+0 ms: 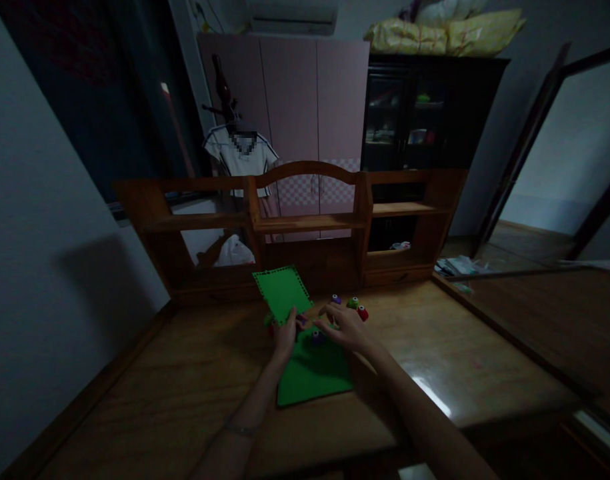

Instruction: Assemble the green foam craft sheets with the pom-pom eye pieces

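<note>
My left hand (286, 333) grips the lower edge of a green sheet (283, 291) with dark marks along its border, held tilted above the desk. My right hand (345, 325) hovers with its fingers apart, holding nothing that shows. Below both hands a larger green board (312, 373) lies on the desk, and a small purple piece with an eye (315, 337) is near its upper part. Just beyond my right hand are another purple piece (335, 299), a green one (353, 303) and a red one (363, 313). Something red and green is partly hidden behind my left hand.
The wooden desk (199, 353) has a raised shelf unit (309, 221) along its back edge. A wall (45, 267) stands close on the left. Light reflects off the desk at the right. Behind are pink cabinets (292, 100) and a hanging white shirt (239, 160).
</note>
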Demonstrator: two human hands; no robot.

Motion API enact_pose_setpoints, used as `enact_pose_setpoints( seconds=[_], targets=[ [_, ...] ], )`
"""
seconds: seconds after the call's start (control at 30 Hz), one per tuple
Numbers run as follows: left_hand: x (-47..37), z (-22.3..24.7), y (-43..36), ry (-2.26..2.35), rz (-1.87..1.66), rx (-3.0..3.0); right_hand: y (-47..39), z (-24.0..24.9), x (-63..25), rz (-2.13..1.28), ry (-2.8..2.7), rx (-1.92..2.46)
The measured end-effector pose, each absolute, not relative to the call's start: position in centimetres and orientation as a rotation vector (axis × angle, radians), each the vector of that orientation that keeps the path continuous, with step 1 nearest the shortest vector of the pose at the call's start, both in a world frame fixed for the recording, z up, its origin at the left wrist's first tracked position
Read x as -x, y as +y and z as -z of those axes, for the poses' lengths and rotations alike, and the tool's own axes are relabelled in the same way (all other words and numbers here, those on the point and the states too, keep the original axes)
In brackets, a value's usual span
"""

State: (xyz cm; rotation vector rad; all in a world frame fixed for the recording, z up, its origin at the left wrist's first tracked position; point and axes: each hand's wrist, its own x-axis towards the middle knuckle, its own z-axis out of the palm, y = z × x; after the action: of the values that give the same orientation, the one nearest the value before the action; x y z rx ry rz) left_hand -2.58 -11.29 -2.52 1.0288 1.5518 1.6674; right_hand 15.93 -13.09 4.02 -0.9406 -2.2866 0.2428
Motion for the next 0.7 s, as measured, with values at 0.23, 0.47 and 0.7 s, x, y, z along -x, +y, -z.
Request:
enact_pose_setpoints(
  seconds=[0.23, 0.47, 0.7],
  targets=[
    [2.8, 2.9, -11.2, 1.600, -1.635, -1.061, -12.3, -2.0, -16.1, -0.371, -2.444, 0.971],
    [2.7, 3.9, -10.9, 1.529, -1.628, -1.121, -11.3, -0.4, -15.9, -0.591, -2.402, 0.865],
    [2.5, 2.9, -11.4, 1.494, -1.552, -1.156, -9.8, 0.9, -15.2, -0.953, -1.820, 0.985]
  ],
)
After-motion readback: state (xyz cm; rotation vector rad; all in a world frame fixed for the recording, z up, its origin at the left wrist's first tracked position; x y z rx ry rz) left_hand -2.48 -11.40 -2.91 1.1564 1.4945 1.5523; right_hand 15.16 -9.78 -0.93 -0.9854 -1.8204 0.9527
